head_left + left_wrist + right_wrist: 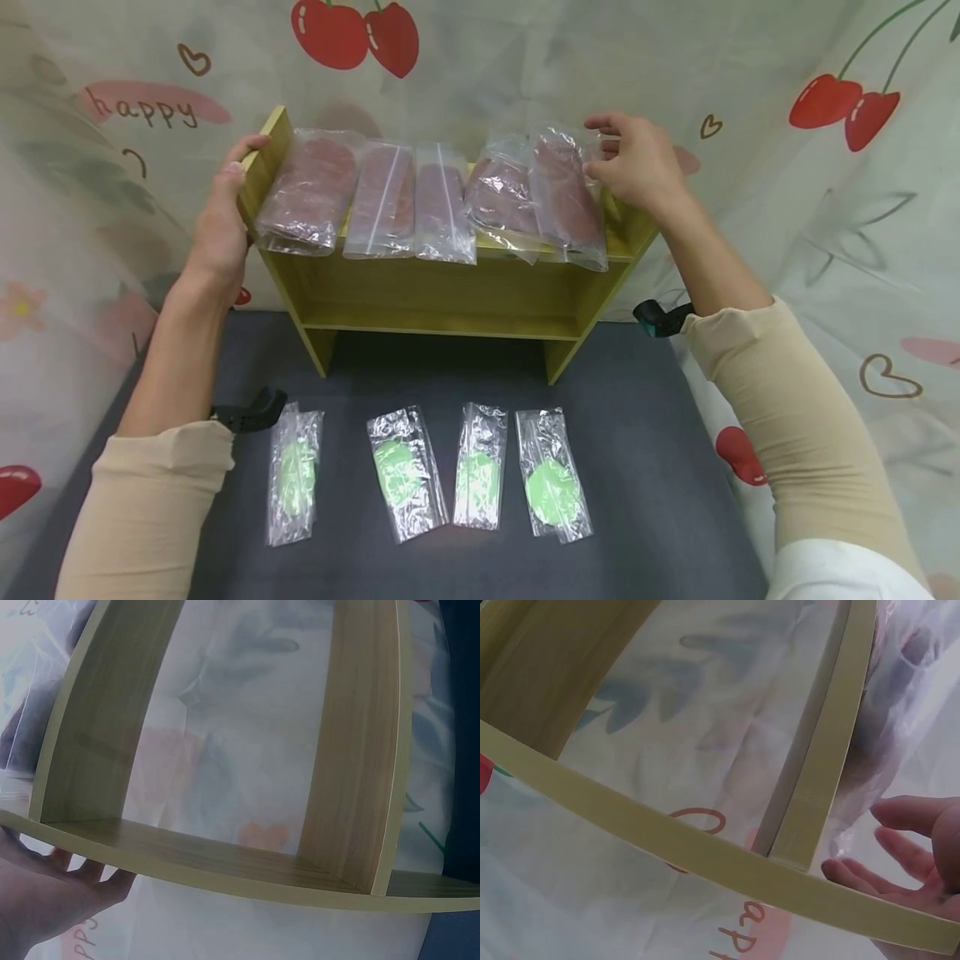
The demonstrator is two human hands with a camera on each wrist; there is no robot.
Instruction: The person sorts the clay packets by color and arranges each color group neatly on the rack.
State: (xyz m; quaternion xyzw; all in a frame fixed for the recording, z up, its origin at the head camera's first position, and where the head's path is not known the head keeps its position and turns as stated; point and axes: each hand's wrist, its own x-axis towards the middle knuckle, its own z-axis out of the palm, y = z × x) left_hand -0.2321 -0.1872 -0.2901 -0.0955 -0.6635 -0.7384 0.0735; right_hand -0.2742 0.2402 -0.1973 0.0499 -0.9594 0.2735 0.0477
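A small wooden shelf (442, 292) stands against the patterned cloth, with clear bags of reddish-brown contents along its top board. My left hand (219, 204) is against the outer face of its left side panel (264, 167). In the left wrist view, fingertips (112, 885) touch that panel from outside. Over the right end of the top is my right hand (637, 162), its thumb and fingers apart beside the rightmost bag (567, 196). The right wrist view shows these fingers (907, 817) near the bag; whether they touch it, I cannot tell.
On the dark grey surface (637, 467) before the shelf lie several flat clear packets, one a green-centred packet (552, 492) at the right. Cloth with cherry prints (525, 75) hangs behind and at both sides. A lower board (442, 321) spans the shelf.
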